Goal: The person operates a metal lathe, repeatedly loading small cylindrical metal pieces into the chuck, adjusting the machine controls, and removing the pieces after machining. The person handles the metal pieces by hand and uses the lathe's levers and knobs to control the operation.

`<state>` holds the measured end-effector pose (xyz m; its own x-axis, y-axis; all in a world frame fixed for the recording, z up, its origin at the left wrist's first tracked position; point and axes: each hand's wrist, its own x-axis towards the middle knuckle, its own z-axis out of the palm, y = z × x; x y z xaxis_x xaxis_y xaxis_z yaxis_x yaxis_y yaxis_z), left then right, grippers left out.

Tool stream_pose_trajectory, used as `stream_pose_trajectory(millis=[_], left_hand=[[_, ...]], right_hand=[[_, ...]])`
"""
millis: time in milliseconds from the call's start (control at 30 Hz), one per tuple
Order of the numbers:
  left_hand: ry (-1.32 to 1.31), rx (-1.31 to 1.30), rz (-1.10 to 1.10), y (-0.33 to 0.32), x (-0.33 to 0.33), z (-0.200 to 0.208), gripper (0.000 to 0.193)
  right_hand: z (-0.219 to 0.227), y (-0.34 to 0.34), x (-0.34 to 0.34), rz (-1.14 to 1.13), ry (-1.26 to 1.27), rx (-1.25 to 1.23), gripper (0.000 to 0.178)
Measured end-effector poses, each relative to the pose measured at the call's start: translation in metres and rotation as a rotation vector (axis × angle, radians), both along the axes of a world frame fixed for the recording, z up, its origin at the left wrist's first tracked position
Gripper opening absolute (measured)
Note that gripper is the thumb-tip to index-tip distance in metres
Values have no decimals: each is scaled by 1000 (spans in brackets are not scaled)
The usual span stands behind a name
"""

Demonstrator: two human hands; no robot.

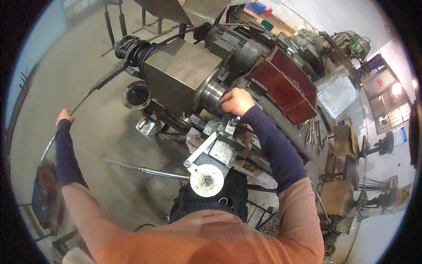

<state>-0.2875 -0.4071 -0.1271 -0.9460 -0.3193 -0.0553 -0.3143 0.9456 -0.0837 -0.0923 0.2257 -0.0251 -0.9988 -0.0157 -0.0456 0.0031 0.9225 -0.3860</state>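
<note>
My left hand (64, 117), stretched far out to the left, is closed round a long metal lever (83, 99) that runs to the back of a lathe-like machine. At the machine's middle, my right hand (237, 103) is closed with bent fingers at the front of a shiny round spindle nose (213, 91). What its fingertips hold, if anything, is hidden. The spindle comes out of a boxy grey headstock (182, 66). Below my right hand sits a tool slide (222, 152) with a flat bar and a round pale handwheel (206, 180) close to my body.
A steel handle (145, 170) sticks out left from the slide. Behind the spindle are a finned motor (235, 46) and a dark red tray (285, 86). Thin rods (313, 135) lie at the right. A dark board (45, 193) stands at the far left.
</note>
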Motion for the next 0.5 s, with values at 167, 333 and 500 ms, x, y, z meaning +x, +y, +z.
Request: stream_pose_trajectory(millis=[167,333,500], left_hand=[[989,437,-734,165,42,-9,27],[-140,370,-644,240,50,-143,51],[-216,-50,-770,271,35,-180,23]], right_hand=[[12,14,19,-6,247,-33,32],[40,57,94,42,520,-81,32],[30,136,229,-336,440,-42,33]])
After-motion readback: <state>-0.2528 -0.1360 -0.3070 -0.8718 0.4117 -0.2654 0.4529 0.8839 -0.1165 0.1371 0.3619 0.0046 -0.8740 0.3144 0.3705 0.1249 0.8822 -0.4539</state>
